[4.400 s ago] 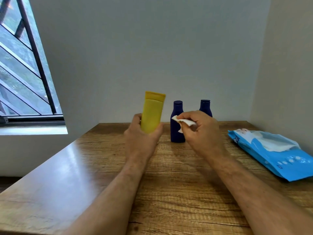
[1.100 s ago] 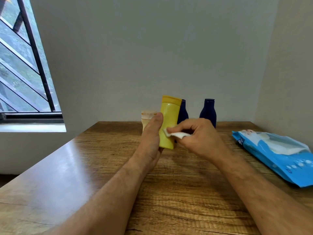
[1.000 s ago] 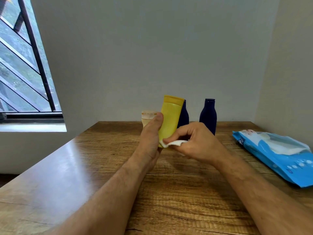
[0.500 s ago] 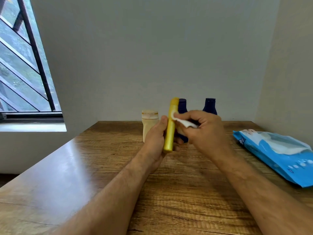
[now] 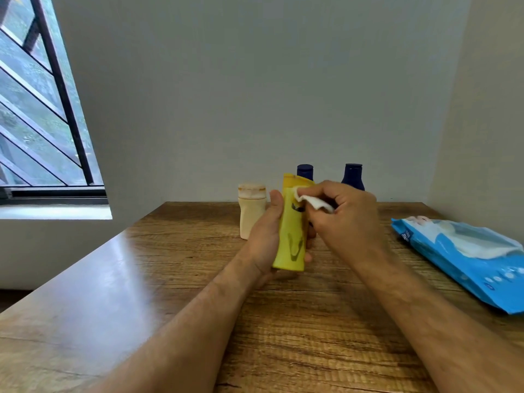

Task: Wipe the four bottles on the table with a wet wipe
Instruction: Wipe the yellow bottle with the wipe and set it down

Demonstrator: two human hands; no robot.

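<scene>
Our left hand (image 5: 265, 242) has its grip clamped on the yellow bottle (image 5: 292, 228), thumb on the near side and fingertips showing past the right edge; the bottle is held roughly upright, above the desk (image 5: 141, 279). Our right hand (image 5: 347, 219) has its grip pinched on the white wet wipe (image 5: 313, 201), which touches the bottle near its cap. Behind the hands, a cream bottle (image 5: 251, 212) stands on the desk to the left. Two dark blue bottles (image 5: 353, 177) stand further back, partly hidden. At far right a blue wipe pack (image 5: 465, 256) lies flat.
</scene>
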